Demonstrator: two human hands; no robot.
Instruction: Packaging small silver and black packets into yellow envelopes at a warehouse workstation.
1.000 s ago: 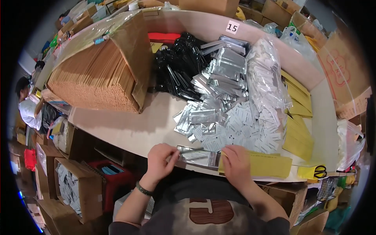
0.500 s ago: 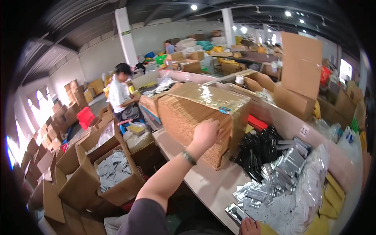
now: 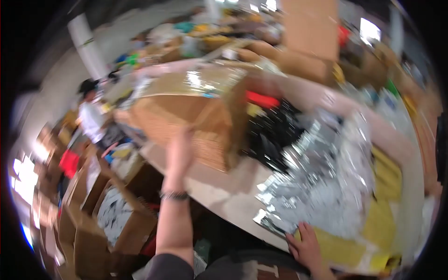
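A large taped carton [image 3: 191,83] lies on its side on the worktable, its open face filled with tightly stacked brown cardboard-like pieces [image 3: 205,149]. My left hand [image 3: 180,149] is raised in front of that stack, its fingers smeared by motion; whether it touches the pieces I cannot tell. Low at the table's front edge, my right hand [image 3: 305,245] rests with fingers apart beside a silver packet [image 3: 270,224], thumb close to the packet's end. A heap of shiny silver packets [image 3: 308,182] spreads beyond it, next to black plastic-wrapped items [image 3: 273,135].
A clear plastic bag [image 3: 354,163] and yellow sheets [image 3: 385,205] lie at the table's right, inside a raised board wall [image 3: 317,93]. Open cartons [image 3: 93,233] stand on the floor to the left. A person in white [image 3: 92,119] works at the far left.
The view has swung right and blurred. My left hand has come back from the carton's right part toward me. More of my right hand shows, its fingers now apart.
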